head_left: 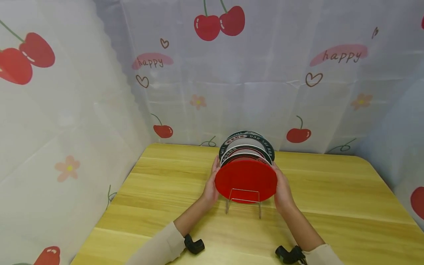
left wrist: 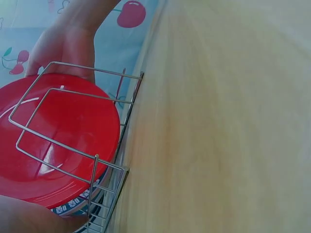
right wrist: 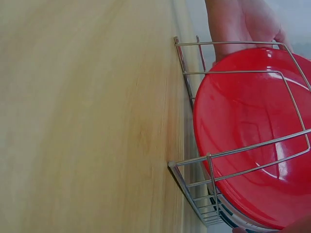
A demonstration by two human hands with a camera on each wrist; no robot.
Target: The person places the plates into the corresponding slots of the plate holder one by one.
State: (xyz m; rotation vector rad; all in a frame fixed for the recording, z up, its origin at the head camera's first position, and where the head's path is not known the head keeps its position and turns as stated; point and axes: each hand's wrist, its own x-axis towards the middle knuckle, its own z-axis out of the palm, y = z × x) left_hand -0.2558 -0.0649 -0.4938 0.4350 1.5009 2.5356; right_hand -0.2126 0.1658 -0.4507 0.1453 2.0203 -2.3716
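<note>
A red plate (head_left: 246,180) stands on edge at the front of a wire dish rack (head_left: 260,209). Behind it, several plates with dark green lettered rims (head_left: 246,138) lean in a row. My left hand (head_left: 211,187) holds the stack at its left side, and my right hand (head_left: 283,189) does so at the right. Most fingers are hidden behind the plates. In the left wrist view, the red plate (left wrist: 58,141) sits behind the rack's wire loops (left wrist: 53,141). The right wrist view shows the left hand (right wrist: 248,26) against the far edge of the red plate (right wrist: 252,126).
The rack stands on a light wooden table (head_left: 165,173). A white curtain (head_left: 265,73) printed with cherries, hearts and flowers hangs behind the table and along its sides. Black curved pieces (head_left: 194,244) sit near both sleeve cuffs.
</note>
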